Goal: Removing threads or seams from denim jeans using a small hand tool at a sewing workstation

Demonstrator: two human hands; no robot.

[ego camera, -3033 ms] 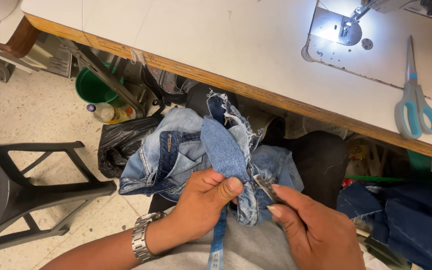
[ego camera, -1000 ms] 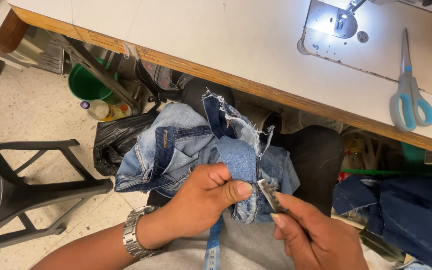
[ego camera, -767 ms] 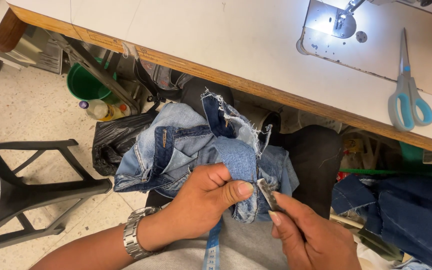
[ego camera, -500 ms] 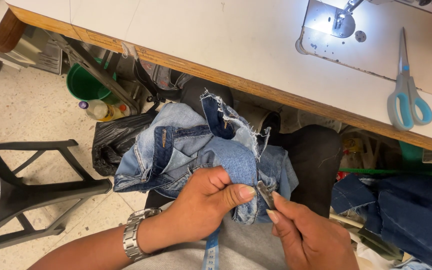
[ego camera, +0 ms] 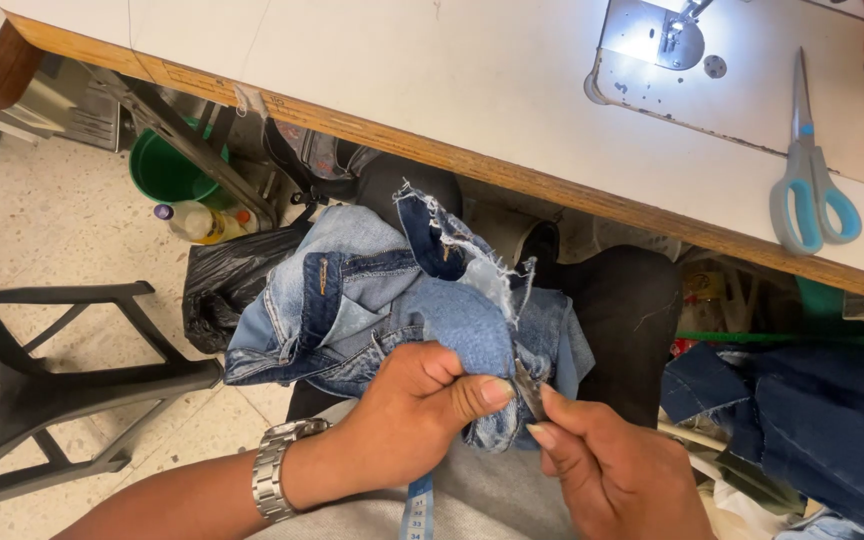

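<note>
A bundle of blue denim pieces (ego camera: pixel 372 295) with frayed edges lies on my lap below the table edge. My left hand (ego camera: pixel 417 410), with a metal watch (ego camera: pixel 274 480) on its wrist, pinches a fold of the denim between thumb and fingers. My right hand (ego camera: pixel 617 475) holds a small metal tool (ego camera: pixel 525 385) at the fold, its tip against the cloth right beside my left thumb. A blue measuring tape (ego camera: pixel 418 505) hangs down below my left hand.
The white sewing table (ego camera: pixel 432 80) runs across the top, with a lit sewing machine plate (ego camera: pixel 662 40) and blue-handled scissors (ego camera: pixel 812 180) at the right. A black plastic chair (ego camera: pixel 42 380) stands at left. A green bucket (ego camera: pixel 167 170), a black bag (ego camera: pixel 222 290) and more denim (ego camera: pixel 802 420) lie under the table.
My right hand has crept a little closer to the left thumb with the tool. The denim bundle and my left hand's grip stay the same; the view shifted slightly.
</note>
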